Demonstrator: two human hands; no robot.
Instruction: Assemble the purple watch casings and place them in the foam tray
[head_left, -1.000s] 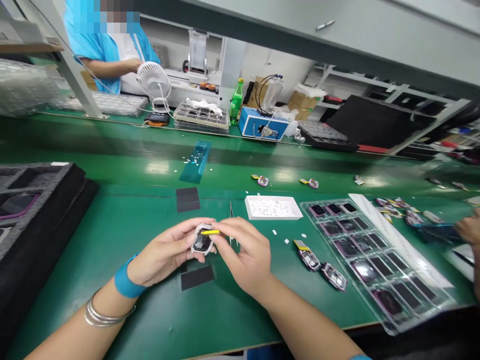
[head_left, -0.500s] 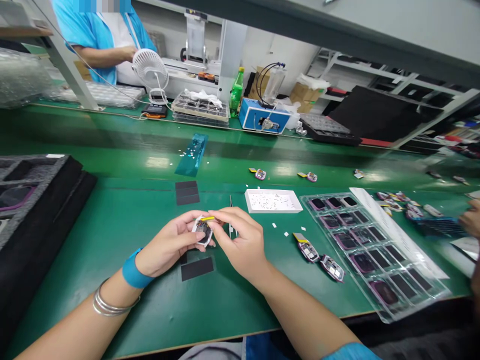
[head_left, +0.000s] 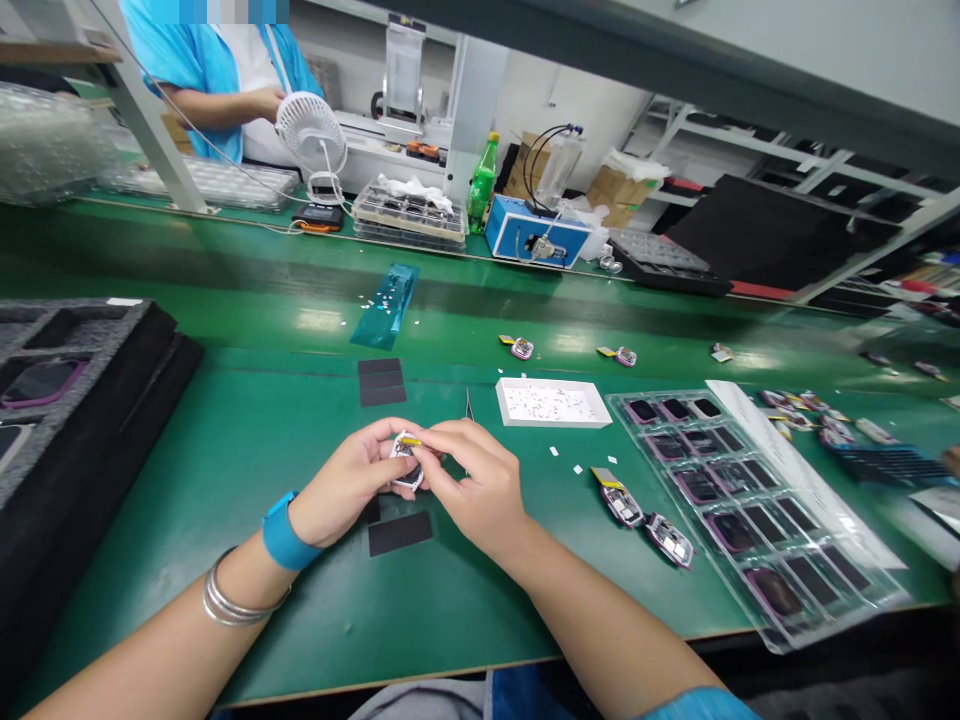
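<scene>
My left hand [head_left: 352, 487] grips a small white watch-like casing [head_left: 406, 465] with a dark inside, held just above the green bench. My right hand [head_left: 472, 480] pinches a thin yellow strip [head_left: 410, 441] at the casing's top edge, fingers pressed together. Tweezers [head_left: 468, 405] lie on the bench just behind my right hand. Two more casings [head_left: 619, 500] [head_left: 669, 538] lie to the right of my hands. Black pads [head_left: 400, 532] lie under and beyond my hands.
A clear tray [head_left: 750, 500] of dark parts lies at the right, a white box [head_left: 551, 402] behind my hands, black foam trays [head_left: 67, 400] at the left. Across the conveyor belt [head_left: 225, 290] a person in blue [head_left: 225, 80] stands by a small fan [head_left: 309, 135].
Both hands have stayed together on the casing, with my fingers closing a little more over the yellow strip. The view has shifted slightly.
</scene>
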